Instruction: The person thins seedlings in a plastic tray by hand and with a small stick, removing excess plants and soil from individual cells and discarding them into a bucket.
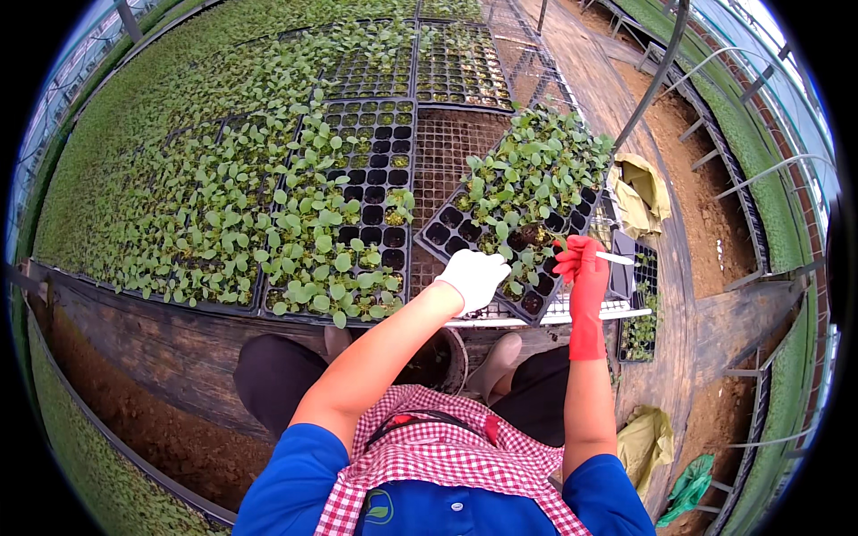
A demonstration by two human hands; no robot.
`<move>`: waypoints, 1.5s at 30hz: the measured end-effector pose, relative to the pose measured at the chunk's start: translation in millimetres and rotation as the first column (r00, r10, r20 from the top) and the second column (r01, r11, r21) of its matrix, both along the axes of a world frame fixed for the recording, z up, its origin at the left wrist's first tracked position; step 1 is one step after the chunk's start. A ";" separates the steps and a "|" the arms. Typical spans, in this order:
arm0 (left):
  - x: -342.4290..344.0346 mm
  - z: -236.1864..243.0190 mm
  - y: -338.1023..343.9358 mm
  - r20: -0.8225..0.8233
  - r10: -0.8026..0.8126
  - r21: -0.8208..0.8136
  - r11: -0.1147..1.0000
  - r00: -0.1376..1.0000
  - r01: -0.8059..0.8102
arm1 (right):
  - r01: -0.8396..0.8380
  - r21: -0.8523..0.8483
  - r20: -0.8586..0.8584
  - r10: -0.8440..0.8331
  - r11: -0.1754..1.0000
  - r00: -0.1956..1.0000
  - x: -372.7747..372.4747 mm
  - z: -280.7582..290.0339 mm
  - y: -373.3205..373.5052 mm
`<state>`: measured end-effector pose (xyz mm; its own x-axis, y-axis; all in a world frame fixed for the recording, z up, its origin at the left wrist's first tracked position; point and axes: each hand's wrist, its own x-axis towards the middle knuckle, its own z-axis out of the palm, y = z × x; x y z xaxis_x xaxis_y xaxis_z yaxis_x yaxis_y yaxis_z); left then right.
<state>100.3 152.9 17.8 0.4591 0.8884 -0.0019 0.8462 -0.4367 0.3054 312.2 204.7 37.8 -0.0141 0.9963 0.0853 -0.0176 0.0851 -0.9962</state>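
Note:
My left hand (478, 279), in a white glove, reaches over the near left edge of a tilted black seedling tray (438, 234). Its fingers are drawn together at the leaves, and what they pinch is hidden. In a red rubber glove, my right hand (583, 266) is closed at the tray's near right side. A slim white stick-like tool (615, 258) pokes out of it to the right; its other end is hidden. Leafy green seedlings (536, 170) fill much of this tray. Dark cells without plants show along its left and near edges, and loose brown soil (534, 234) lies between the hands.
More seedling trays (375, 192) spread over the mesh bench (442, 147) to the left and beyond. A round bucket (456, 357) stands between my legs. At the right are a small seedling tray (637, 335), yellowish sacks (640, 192) and a metal post (657, 80).

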 end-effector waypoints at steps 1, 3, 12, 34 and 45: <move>2.7 -1.2 4.9 -0.019 -0.011 -0.021 1.000 1.000 0.011 | -0.001 -0.002 -0.002 0.001 1.000 1.000 0.2 -1.8 3.0; 7.1 -0.7 11.3 -0.039 0.035 -0.041 0.998 0.999 -0.036 | -0.021 -0.010 0.026 0.021 1.000 0.999 0.6 -6.0 11.2; 13.4 -19.4 18.9 0.087 0.217 0.060 0.973 0.972 -0.223 | -0.059 -0.100 0.504 0.102 0.993 0.858 -26.3 -2.0 31.7; 37.1 -19.2 43.9 -0.117 0.175 -0.014 0.984 0.978 -0.178 | -0.021 -0.060 0.322 0.040 0.998 0.946 -17.1 -20.4 54.0; 34.4 -22.5 35.0 -0.085 0.194 0.101 0.978 0.977 -0.185 | -0.013 -0.311 0.023 0.021 0.950 1.000 -2.4 -31.6 75.1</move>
<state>134.6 187.9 -4.7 0.2844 0.9575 0.0491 0.9392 -0.2885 0.1865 309.8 279.8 6.3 -0.0293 0.9731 -0.2287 0.0098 -0.2285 -0.9735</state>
